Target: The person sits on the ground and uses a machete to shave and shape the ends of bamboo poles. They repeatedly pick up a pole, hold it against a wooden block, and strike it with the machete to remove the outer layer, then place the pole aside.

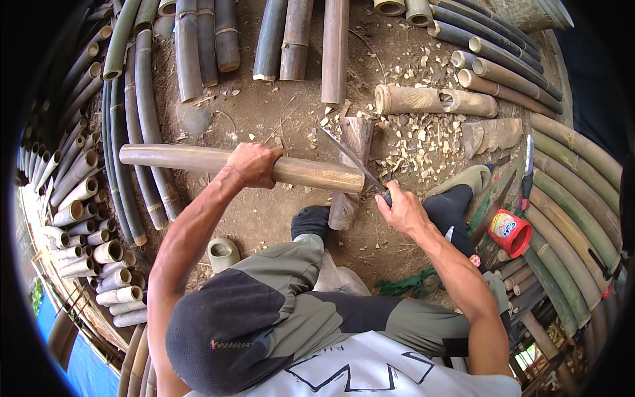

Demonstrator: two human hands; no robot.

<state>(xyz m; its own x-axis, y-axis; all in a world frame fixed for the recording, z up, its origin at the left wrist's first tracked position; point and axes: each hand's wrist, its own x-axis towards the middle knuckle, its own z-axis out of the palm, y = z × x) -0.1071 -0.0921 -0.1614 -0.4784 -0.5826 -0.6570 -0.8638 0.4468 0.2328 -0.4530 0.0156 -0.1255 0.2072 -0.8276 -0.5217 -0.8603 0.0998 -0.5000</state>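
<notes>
Head view: left hand (253, 163) closed around a tan bamboo pole (198, 159) lying crosswise, its right end resting on an upright wooden chopping block (352, 169). Right hand (401, 208) gripped the handle of a long knife (350, 157), blade laid against the pole's end. Wood chips (417, 135) lay scattered beyond; red cup (510, 232) stood at right.

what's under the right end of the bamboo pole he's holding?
A wooden chopping block on the dirt supports the bamboo pole, gripped by the left hand. The right hand holds a knife at the pole's end. The block's middle is hidden.
</notes>
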